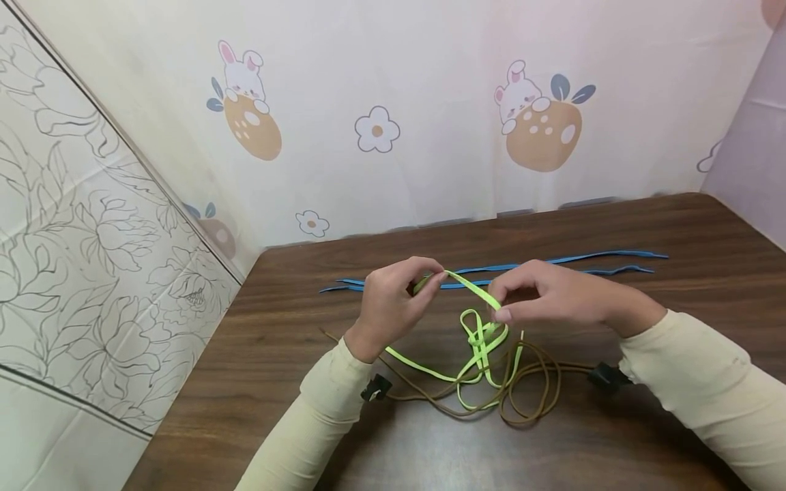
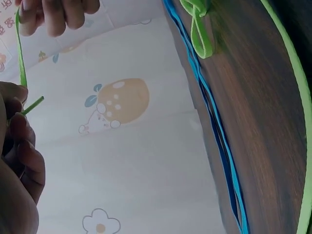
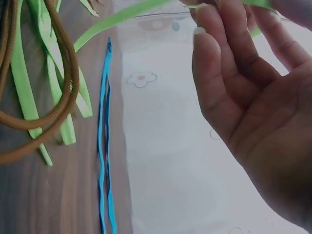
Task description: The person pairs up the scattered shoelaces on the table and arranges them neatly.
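Note:
A flat neon-green shoelace (image 1: 473, 287) runs between both hands, above the table. My left hand (image 1: 393, 303) pinches it between thumb and fingertips; in the left wrist view a short green end (image 2: 34, 105) pokes out past those fingers. To the right, my right hand (image 1: 552, 296) pinches the same lace between thumb and index finger, its other fingers loosely bent in the right wrist view. Below the hands, the rest of the green lace lies in loose loops, tangled with a round brown cord (image 1: 548, 402).
Two blue laces (image 1: 614, 254) lie stretched side by side across the table behind the hands. A small black device (image 1: 606, 376) sits by the right cuff, another (image 1: 376, 388) by the left. Behind the dark wooden table (image 1: 264, 382) hangs a printed curtain (image 1: 430, 184).

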